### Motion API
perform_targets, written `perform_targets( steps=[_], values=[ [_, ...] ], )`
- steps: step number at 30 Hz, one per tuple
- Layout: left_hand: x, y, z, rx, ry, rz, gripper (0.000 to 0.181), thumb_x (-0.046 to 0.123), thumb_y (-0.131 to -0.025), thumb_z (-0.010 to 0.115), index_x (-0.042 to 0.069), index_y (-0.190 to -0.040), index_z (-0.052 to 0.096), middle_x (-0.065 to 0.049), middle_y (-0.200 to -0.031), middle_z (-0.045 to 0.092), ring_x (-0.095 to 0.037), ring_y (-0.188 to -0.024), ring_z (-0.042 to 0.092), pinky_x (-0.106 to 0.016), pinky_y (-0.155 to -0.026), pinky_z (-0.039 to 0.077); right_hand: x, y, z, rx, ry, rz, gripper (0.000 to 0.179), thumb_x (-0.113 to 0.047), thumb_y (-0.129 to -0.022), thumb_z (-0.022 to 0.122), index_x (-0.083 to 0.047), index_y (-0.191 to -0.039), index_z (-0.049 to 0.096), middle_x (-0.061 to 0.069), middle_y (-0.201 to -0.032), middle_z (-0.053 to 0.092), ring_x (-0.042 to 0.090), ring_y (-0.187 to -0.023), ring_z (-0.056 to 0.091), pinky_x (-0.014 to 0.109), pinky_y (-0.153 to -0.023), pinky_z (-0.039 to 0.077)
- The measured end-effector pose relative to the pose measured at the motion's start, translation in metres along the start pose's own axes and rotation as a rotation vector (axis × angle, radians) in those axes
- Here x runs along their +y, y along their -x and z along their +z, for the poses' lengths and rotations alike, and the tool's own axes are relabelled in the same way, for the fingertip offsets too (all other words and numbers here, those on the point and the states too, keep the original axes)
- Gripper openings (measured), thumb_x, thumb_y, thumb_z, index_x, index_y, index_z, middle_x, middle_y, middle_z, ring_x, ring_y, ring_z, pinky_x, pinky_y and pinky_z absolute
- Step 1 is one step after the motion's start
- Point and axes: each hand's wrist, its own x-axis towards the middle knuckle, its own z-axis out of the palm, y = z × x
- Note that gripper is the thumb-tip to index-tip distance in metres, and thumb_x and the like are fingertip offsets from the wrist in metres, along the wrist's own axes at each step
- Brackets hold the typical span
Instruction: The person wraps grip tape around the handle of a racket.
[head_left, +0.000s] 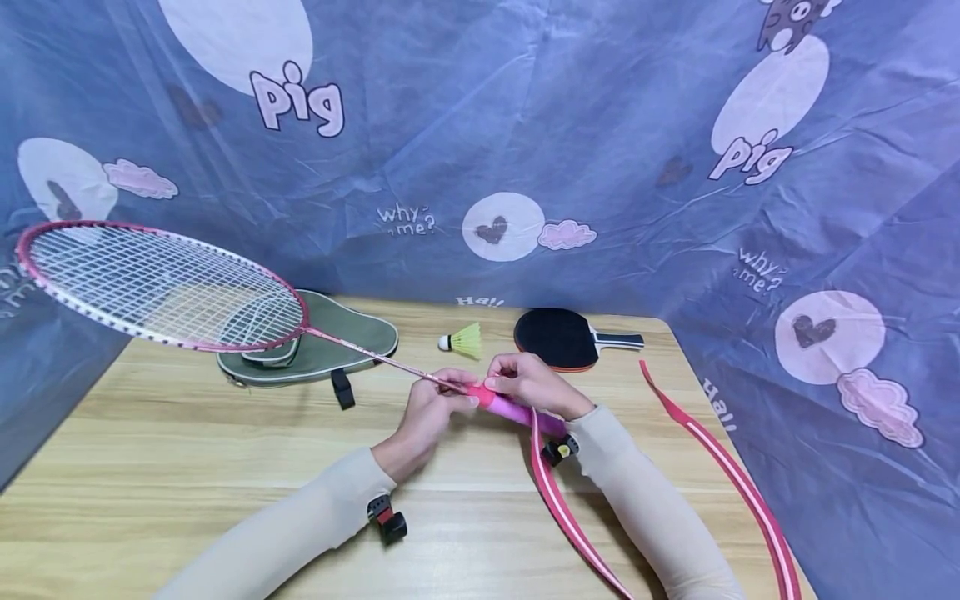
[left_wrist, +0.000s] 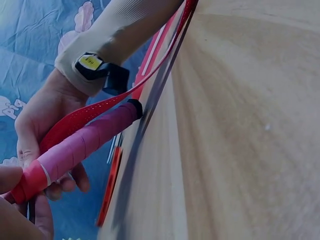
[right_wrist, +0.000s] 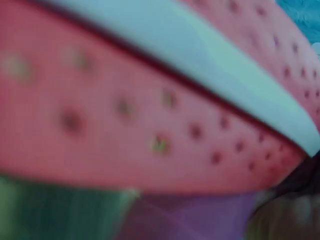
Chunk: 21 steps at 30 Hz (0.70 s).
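A badminton racket [head_left: 172,283] is held up at a slant, its strung head to the left above the table. My left hand [head_left: 429,421] grips it where the shaft meets the handle. The handle [left_wrist: 85,142] carries a pink-purple wrap and has a black butt end. Around its upper end goes a turn of red grip tape [left_wrist: 31,181]. With thumb and fingers my right hand [head_left: 536,385] pinches this tape against the handle. A long perforated red length with a pale centre stripe hangs down from there; it fills much of the right wrist view.
On the wooden table [head_left: 225,467], a green racket case [head_left: 352,333] lies at the back left. A yellow shuttlecock [head_left: 465,341] is at the back centre, a black table tennis bat [head_left: 555,337] right of it. Another stretch of red tape [head_left: 738,479] curves along the right edge. Printed blue cloth [head_left: 420,150] hangs behind.
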Motion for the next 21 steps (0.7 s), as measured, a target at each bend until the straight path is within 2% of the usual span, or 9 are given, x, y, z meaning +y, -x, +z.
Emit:
perform_targets(
  steps=[4, 7, 13, 17, 21],
  values=[
    [0.001, -0.002, -0.002, 0.001, 0.018, 0.012, 0.041, -0.012, -0.075, 0.07, -0.001, -0.114, 0.069, -0.015, -0.114, 0.074, -0.013, -0.093, 0.068, -0.026, -0.086, 0.055, 0.004, -0.003, 0.007, -0.055, -0.227, 0.023, 0.013, -0.013, -0.101, 0.057, -0.004, -0.091, 0.057, -0.001, -0.081, 0.062, 0.01, -0.072, 0.063, 0.019, -0.065, 0.049],
    [0.0, -0.003, -0.002, -0.001, 0.04, 0.017, 0.041, -0.013, -0.075, 0.069, -0.002, -0.114, 0.068, -0.015, -0.113, 0.073, -0.013, -0.092, 0.068, -0.024, -0.084, 0.056, 0.005, -0.004, 0.011, -0.074, -0.392, 0.038, 0.012, -0.008, -0.102, 0.053, -0.002, -0.091, 0.052, 0.006, -0.088, 0.067, 0.018, -0.072, 0.073, 0.021, -0.065, 0.055],
    [0.0, -0.004, -0.001, 0.005, 0.032, 0.057, 0.037, -0.006, -0.08, 0.074, -0.005, -0.115, 0.066, -0.006, -0.099, 0.073, -0.011, -0.079, 0.065, -0.023, -0.071, 0.056, 0.004, -0.003, 0.015, -0.017, -0.369, -0.011, 0.014, -0.006, -0.101, 0.055, -0.004, -0.087, 0.052, 0.002, -0.083, 0.067, 0.016, -0.069, 0.07, 0.02, -0.063, 0.051],
    [-0.002, -0.005, 0.0, 0.037, -0.057, 0.087, 0.032, 0.005, -0.081, 0.081, -0.004, -0.109, 0.068, -0.002, -0.088, 0.071, -0.013, -0.069, 0.062, -0.029, -0.065, 0.056, 0.004, -0.002, 0.018, -0.012, -0.382, -0.023, 0.014, -0.005, -0.1, 0.054, -0.003, -0.087, 0.052, 0.001, -0.083, 0.067, 0.015, -0.068, 0.07, 0.021, -0.064, 0.055],
    [-0.004, -0.006, 0.0, 0.076, -0.131, 0.092, 0.028, 0.01, -0.08, 0.083, -0.001, -0.102, 0.071, -0.005, -0.085, 0.072, -0.014, -0.067, 0.061, -0.031, -0.065, 0.056, 0.003, -0.002, 0.02, -0.015, -0.378, -0.02, 0.014, -0.005, -0.1, 0.054, -0.002, -0.087, 0.051, 0.001, -0.082, 0.068, 0.014, -0.067, 0.07, 0.021, -0.064, 0.055]
  ],
)
